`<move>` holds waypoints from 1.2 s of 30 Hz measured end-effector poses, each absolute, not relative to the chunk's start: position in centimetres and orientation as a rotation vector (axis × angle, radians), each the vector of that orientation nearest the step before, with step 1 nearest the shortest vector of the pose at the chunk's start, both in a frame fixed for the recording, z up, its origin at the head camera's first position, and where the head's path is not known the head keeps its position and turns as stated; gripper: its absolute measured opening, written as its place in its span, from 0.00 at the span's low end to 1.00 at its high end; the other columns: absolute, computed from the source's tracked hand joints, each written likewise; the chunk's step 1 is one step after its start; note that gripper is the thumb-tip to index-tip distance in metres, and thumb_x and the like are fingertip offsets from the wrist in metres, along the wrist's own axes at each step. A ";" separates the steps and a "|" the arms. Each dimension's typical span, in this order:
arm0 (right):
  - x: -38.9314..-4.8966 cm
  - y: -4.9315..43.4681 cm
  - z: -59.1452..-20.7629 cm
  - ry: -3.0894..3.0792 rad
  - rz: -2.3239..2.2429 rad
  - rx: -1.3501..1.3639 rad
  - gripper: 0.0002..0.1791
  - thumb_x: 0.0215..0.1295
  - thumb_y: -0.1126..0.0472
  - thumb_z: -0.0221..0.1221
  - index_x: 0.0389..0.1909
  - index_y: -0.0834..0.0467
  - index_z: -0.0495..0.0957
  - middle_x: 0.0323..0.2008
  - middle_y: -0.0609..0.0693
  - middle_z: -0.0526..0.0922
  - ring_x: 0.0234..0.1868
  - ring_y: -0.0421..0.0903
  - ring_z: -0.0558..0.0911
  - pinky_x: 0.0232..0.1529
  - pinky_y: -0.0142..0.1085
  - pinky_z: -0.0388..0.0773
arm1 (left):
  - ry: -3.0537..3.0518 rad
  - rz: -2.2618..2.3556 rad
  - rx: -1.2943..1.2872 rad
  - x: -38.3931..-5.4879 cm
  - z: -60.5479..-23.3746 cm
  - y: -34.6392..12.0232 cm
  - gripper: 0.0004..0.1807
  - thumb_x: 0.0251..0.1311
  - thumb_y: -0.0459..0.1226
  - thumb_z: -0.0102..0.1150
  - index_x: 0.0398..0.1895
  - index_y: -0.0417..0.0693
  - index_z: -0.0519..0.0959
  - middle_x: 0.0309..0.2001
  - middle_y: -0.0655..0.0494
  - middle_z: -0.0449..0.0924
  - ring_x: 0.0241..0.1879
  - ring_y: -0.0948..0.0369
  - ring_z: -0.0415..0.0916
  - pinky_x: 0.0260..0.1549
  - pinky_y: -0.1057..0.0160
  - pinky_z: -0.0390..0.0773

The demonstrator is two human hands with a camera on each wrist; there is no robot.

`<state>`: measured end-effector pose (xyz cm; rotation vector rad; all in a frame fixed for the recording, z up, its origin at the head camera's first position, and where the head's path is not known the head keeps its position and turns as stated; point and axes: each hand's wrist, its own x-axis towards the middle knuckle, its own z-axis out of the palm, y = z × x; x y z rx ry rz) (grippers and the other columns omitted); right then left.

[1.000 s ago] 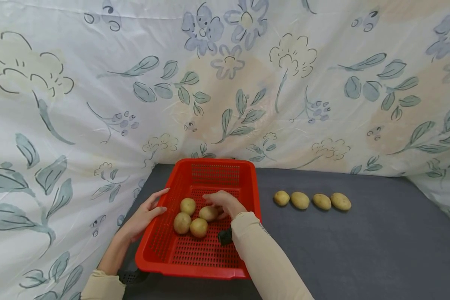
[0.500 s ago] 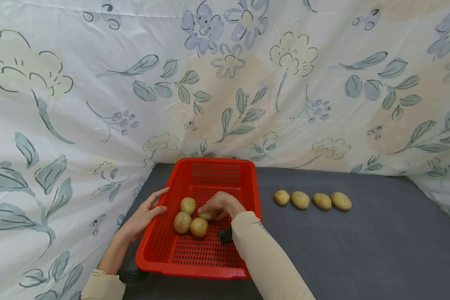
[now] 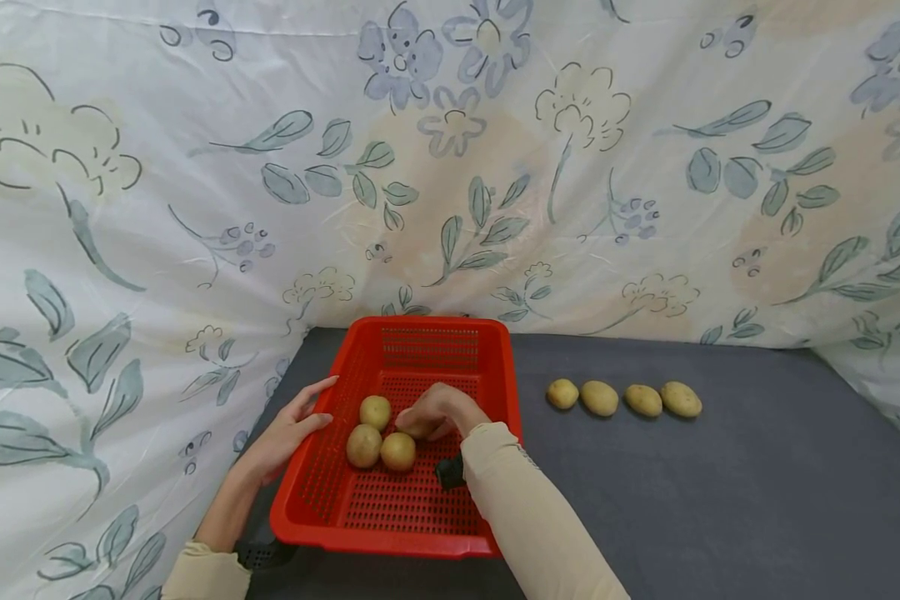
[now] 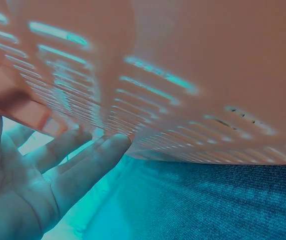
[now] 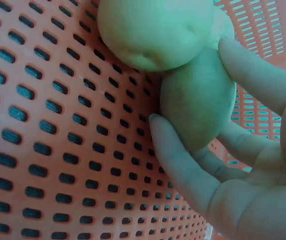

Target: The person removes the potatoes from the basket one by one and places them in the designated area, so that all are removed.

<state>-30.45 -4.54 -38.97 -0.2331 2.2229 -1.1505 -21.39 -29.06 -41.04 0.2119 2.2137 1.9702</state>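
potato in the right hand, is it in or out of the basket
In: the right hand holds the potato inside the basket, beside three other potatoes, near its slotted floor.

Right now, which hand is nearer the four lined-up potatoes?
Right: the right hand is inside the red basket, left of those potatoes; the left hand is farther left, at the basket's left side.
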 end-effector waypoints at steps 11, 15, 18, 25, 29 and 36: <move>-31.0 -4.7 -38.3 2.168 -1.369 -0.137 0.16 0.58 0.59 0.66 0.40 0.67 0.79 0.35 0.51 0.75 0.36 0.47 0.76 0.42 0.43 0.80 | 2.211 1.970 0.195 -21.3 -41.0 -29.2 0.33 0.71 0.35 0.45 0.75 0.53 0.47 0.61 0.32 0.61 0.44 0.44 0.78 0.37 0.47 0.80; -31.3 -4.6 -38.0 2.136 -1.430 -0.124 0.15 0.57 0.59 0.67 0.38 0.66 0.78 0.35 0.51 0.76 0.34 0.47 0.77 0.43 0.44 0.80 | 2.212 1.970 0.207 -21.2 -40.8 -29.2 0.33 0.71 0.35 0.45 0.75 0.52 0.47 0.61 0.31 0.60 0.43 0.45 0.78 0.37 0.47 0.80; -31.5 -4.4 -37.8 2.132 -1.447 -0.129 0.13 0.57 0.60 0.68 0.37 0.65 0.79 0.34 0.51 0.77 0.34 0.47 0.77 0.43 0.44 0.80 | 2.206 1.970 0.227 -21.1 -40.8 -29.1 0.34 0.71 0.35 0.46 0.75 0.51 0.46 0.61 0.30 0.60 0.43 0.45 0.79 0.37 0.48 0.80; -32.0 -3.9 -36.5 2.111 -1.491 -0.129 0.19 0.56 0.59 0.68 0.44 0.67 0.79 0.39 0.53 0.78 0.37 0.49 0.78 0.47 0.46 0.78 | 2.204 1.975 0.222 -21.1 -40.8 -29.0 0.34 0.71 0.35 0.46 0.76 0.51 0.45 0.60 0.29 0.60 0.41 0.46 0.79 0.35 0.50 0.81; -32.5 -3.2 -35.9 2.086 -1.527 -0.140 0.20 0.58 0.60 0.67 0.47 0.68 0.77 0.41 0.54 0.78 0.40 0.50 0.79 0.48 0.46 0.77 | 2.208 1.973 0.225 -21.1 -40.7 -29.0 0.34 0.71 0.35 0.46 0.76 0.51 0.45 0.60 0.29 0.60 0.41 0.46 0.79 0.35 0.49 0.81; -33.0 -1.7 -34.9 2.053 -1.577 -0.188 0.22 0.60 0.60 0.65 0.51 0.68 0.76 0.45 0.56 0.77 0.43 0.51 0.79 0.48 0.46 0.77 | 2.202 1.967 0.250 -21.1 -40.9 -29.2 0.34 0.71 0.35 0.46 0.76 0.50 0.44 0.61 0.30 0.59 0.41 0.45 0.79 0.36 0.49 0.80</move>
